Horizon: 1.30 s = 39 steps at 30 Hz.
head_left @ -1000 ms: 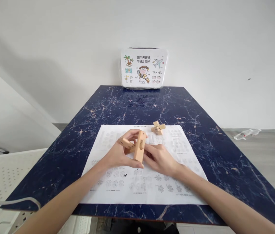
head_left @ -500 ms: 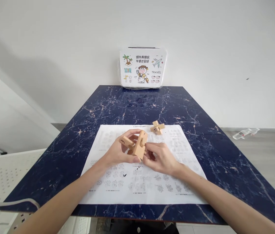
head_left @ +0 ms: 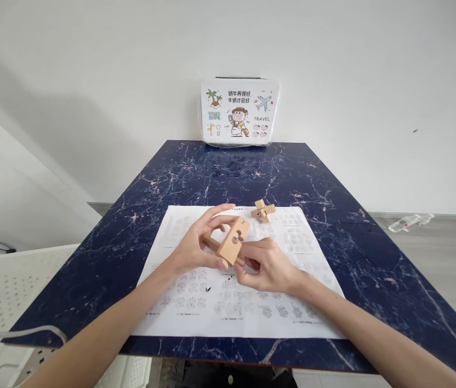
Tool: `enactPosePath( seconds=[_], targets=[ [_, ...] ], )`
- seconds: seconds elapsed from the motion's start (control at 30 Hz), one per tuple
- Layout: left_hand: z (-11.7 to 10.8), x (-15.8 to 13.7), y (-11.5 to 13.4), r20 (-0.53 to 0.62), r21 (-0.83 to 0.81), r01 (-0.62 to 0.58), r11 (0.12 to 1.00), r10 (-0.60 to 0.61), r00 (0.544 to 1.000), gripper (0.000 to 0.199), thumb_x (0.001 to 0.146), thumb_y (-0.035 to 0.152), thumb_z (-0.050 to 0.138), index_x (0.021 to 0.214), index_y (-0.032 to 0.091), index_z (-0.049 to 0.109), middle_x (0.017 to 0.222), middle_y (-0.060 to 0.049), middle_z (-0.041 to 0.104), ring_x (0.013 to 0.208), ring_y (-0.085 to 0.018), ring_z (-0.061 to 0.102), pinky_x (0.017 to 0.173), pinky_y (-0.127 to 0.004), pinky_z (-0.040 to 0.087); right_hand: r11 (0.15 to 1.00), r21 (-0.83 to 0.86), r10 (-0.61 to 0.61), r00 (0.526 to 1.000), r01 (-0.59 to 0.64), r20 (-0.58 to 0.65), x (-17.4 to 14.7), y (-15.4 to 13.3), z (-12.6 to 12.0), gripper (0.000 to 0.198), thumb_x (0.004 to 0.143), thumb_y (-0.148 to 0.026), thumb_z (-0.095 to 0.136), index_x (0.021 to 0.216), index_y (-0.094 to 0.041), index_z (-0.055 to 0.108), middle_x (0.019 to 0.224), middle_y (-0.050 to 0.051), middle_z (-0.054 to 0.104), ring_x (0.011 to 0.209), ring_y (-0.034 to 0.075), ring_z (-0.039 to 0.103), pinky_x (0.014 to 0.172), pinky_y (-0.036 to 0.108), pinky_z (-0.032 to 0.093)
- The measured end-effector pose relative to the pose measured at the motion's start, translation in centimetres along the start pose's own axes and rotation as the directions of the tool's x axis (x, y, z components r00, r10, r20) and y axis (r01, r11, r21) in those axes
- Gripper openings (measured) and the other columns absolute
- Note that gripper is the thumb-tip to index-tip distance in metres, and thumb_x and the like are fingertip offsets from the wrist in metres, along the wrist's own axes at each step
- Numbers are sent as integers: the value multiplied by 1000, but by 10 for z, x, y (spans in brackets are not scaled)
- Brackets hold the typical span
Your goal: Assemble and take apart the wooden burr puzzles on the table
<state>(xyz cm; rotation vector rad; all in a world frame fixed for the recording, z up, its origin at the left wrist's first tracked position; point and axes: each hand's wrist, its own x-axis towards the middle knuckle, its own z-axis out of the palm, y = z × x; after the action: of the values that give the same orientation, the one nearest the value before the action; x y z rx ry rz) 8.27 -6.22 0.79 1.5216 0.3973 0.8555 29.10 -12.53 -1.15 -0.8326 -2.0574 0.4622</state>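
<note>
My left hand (head_left: 198, 240) grips a light wooden puzzle block (head_left: 228, 250) between thumb and fingers, its index finger stretched out above. The block is tilted and has a rounded cut-out in its upper face and a small dark mark near its far end. A second wooden piece, a bar (head_left: 211, 242), sticks out behind it towards my left palm. My right hand (head_left: 268, 264) is closed at the block's lower right, pinching a narrow wooden end (head_left: 240, 261); its fingers hide most of that piece. Beyond the hands, an assembled cross-shaped wooden puzzle (head_left: 263, 212) lies on the sheet.
A printed instruction sheet (head_left: 252, 320) lies under my hands on the dark blue marbled table (head_left: 151, 180). A white cartoon-printed case (head_left: 240, 113) stands against the wall at the back. A perforated white plastic surface (head_left: 5, 285) with a cable (head_left: 29, 331) is at left.
The block has turned slightly in my left hand, and its cut-out, filled by a rounded piece before, now shows open. My right fingers have closed on a wooden end. My left index finger has lifted.
</note>
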Motion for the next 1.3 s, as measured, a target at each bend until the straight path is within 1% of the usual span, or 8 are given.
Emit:
enactPosePath(
  seconds=[0.2, 0.37, 0.43, 0.57, 0.77, 0.9, 1.07, 1.3],
  targets=[
    [-12, 6, 9, -332, 58, -15, 998, 34, 943, 88, 69, 60, 89, 143, 26, 56, 144, -13, 62, 134, -36, 57, 107, -45, 47, 999, 4, 32, 999, -32, 34, 2, -2, -1, 29, 83, -16, 58, 66, -22, 35, 57, -7, 38, 49, 8, 32, 50, 25, 27],
    [-31, 10, 0, -757, 335, 346, 877, 32, 652, 75, 75, 51, 86, 138, 23, 58, 143, -14, 62, 137, -34, 54, 113, -50, 41, 988, 22, 155, 987, -154, -39, 2, 2, -2, 35, 88, -20, 58, 65, -24, 31, 55, -7, 38, 49, 9, 35, 50, 25, 29],
    [-37, 10, -4, -784, 489, 491, 721, 116, 610, 81, 68, 47, 90, 138, 23, 57, 141, -13, 62, 139, -36, 48, 116, -53, 35, 980, 35, 198, 979, -196, -48, 2, 3, -2, 36, 89, -21, 58, 65, -24, 31, 54, -6, 39, 49, 9, 35, 49, 25, 29],
    [-42, 7, -14, -725, 668, 585, 459, 223, 652, 88, 64, 42, 89, 141, 22, 50, 137, -12, 62, 137, -40, 42, 116, -57, 30, 966, 74, 250, 967, -246, -52, 3, 3, -4, 37, 89, -23, 59, 63, -23, 32, 54, -6, 40, 49, 9, 35, 48, 25, 28],
    [-44, 4, -29, -686, 712, 600, 365, 179, 705, 88, 65, 47, 86, 139, 21, 46, 139, -15, 53, 137, -43, 37, 114, -61, 31, 937, 123, 338, 939, -328, -66, 5, 1, -5, 38, 89, -25, 59, 61, -23, 33, 53, -6, 38, 50, 9, 34, 50, 27, 26],
    [-39, 4, -23, -614, 769, 488, 413, 264, 744, 83, 73, 44, 83, 142, 21, 43, 146, -16, 48, 141, -40, 37, 117, -60, 31, 895, 199, 418, 905, -398, -72, 6, 3, -7, 39, 92, -31, 59, 62, -23, 36, 56, -6, 38, 52, 10, 34, 51, 28, 26],
    [-22, 6, 2, -400, 833, 155, 531, 386, 831, 40, 97, 36, 62, 135, 27, 54, 144, -9, 57, 137, -28, 50, 117, -50, 39, 781, 377, 538, 843, -498, -2, 8, 7, -11, 43, 95, -43, 59, 63, -24, 37, 54, -6, 40, 50, 10, 31, 49, 28, 24],
    [-2, -1, 13, -72, 702, -24, 712, 105, 992, 72, 78, 45, 86, 141, 29, 57, 144, -11, 61, 133, -35, 56, 113, -51, 43, 646, 573, 541, 832, -504, 123, 5, 15, -9, 44, 96, -45, 61, 63, -23, 42, 51, -6, 45, 46, 9, 32, 47, 27, 25]
  ],
)
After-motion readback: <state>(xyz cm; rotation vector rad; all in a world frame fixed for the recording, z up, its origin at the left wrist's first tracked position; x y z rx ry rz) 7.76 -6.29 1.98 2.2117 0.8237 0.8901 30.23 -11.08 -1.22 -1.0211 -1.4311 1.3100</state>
